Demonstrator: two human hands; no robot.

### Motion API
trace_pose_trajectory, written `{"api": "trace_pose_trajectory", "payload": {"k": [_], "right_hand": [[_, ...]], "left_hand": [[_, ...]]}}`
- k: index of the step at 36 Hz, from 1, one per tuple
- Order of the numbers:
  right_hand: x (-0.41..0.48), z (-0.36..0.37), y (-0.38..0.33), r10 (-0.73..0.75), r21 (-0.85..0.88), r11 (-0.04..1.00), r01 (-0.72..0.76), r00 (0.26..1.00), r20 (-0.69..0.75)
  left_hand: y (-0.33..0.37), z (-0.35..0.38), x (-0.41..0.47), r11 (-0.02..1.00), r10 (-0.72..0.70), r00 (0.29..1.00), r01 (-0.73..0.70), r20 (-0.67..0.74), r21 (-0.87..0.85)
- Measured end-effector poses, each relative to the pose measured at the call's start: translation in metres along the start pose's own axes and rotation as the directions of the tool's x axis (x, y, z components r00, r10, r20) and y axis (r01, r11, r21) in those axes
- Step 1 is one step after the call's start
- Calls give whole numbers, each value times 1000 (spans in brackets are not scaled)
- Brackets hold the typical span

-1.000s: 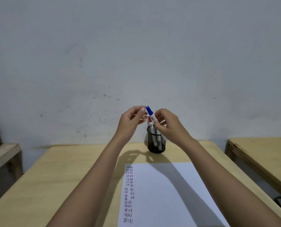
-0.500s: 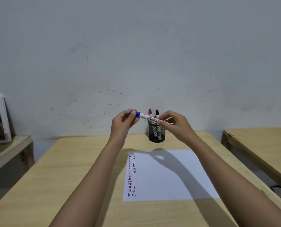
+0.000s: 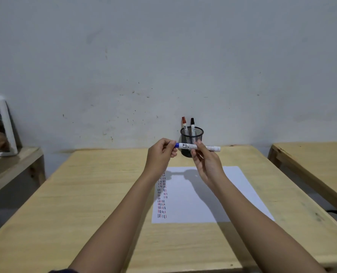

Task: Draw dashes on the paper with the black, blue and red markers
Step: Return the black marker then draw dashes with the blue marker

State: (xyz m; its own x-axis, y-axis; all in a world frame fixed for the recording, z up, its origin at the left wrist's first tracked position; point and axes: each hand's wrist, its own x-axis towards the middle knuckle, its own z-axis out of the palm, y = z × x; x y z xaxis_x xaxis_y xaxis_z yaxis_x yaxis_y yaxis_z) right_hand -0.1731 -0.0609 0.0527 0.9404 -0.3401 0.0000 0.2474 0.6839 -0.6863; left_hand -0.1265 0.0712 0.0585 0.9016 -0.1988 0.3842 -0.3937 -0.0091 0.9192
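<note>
Blue-capped and white-barrelled, the blue marker (image 3: pixel 197 146) lies level in mid-air above the far edge of a pale wooden table (image 3: pixel 89 194), its long axis running left to right across the person's view. The left hand (image 3: pixel 160 154) pinches the blue cap end between thumb and fingertips; the right hand (image 3: pixel 207 164) grips the barrel near its middle, with the plain white tail jutting past it to the right. Both hands are closed on the same marker, so the cap lies toward the left hand and the body toward the right, a grip that suggests the cap is about to be pulled off along that axis.

Just behind the hands, at the table's far edge, a black mesh pen cup (image 3: pixel 192 137) holds the red marker (image 3: pixel 184 124) and the black marker (image 3: pixel 192 125), both upright and capped. Nearer the person, a white sheet of paper (image 3: pixel 238 194) lies flat on the table below the hands, with columns of short black, blue and red dashes (image 3: pixel 161 196) down its left edge and the rest of the sheet bare. Going by that, much dashing appears to remain. The right hand, already on the barrel, looks the one placed to carry the tip down to the sheet.
</note>
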Motion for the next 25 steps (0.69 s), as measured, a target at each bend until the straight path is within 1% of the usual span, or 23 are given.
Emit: {"api": "trace_pose_trajectory", "payload": {"k": [3, 6, 9, 10, 12, 14, 16, 19, 21, 23, 25], "right_hand": [[0, 2, 0, -29, -37, 999, 29, 1000, 11], [3, 2, -5, -56, 14, 998, 56, 998, 24], [7, -5, -11, -66, 48, 997, 66, 998, -3], [8, -8, -11, -67, 45, 997, 68, 998, -11], [10, -12, -8, -67, 42, 997, 68, 998, -22], [12, -16, -3, -64, 37, 997, 65, 998, -29], [13, -19, 5, -51, 7, 999, 51, 998, -35], [16, -23, 18, -58, -62, 997, 56, 998, -33], [20, -25, 27, -81, -164, 984, 76, 996, -24], [22, -25, 32, -98, -280, 956, 86, 995, -31], [26, -25, 37, -99, -355, 932, 76, 994, -45]], "left_hand": [[-2, -5, 4, 998, -56, 998, 56, -26, 0], [-4, -18, 9, 991, -121, 989, 115, -86, -75], [-9, -37, 12, 990, -141, 982, 138, -127, -34], [-11, -44, 12, 989, -146, 980, 149, -133, 11], [-17, -54, 12, 969, -150, 979, 173, -136, 176], [-25, -61, 11, 918, -161, 978, 198, -132, 345], [-37, -66, 11, 862, -198, 973, 231, -119, 452], [-55, -67, 10, 768, -259, 961, 268, -100, 581], [-66, -68, 10, 718, -277, 956, 270, -92, 642], [-71, -68, 11, 686, -288, 955, 254, -67, 682], [-75, -67, 13, 659, -296, 955, 229, -33, 717]]}}
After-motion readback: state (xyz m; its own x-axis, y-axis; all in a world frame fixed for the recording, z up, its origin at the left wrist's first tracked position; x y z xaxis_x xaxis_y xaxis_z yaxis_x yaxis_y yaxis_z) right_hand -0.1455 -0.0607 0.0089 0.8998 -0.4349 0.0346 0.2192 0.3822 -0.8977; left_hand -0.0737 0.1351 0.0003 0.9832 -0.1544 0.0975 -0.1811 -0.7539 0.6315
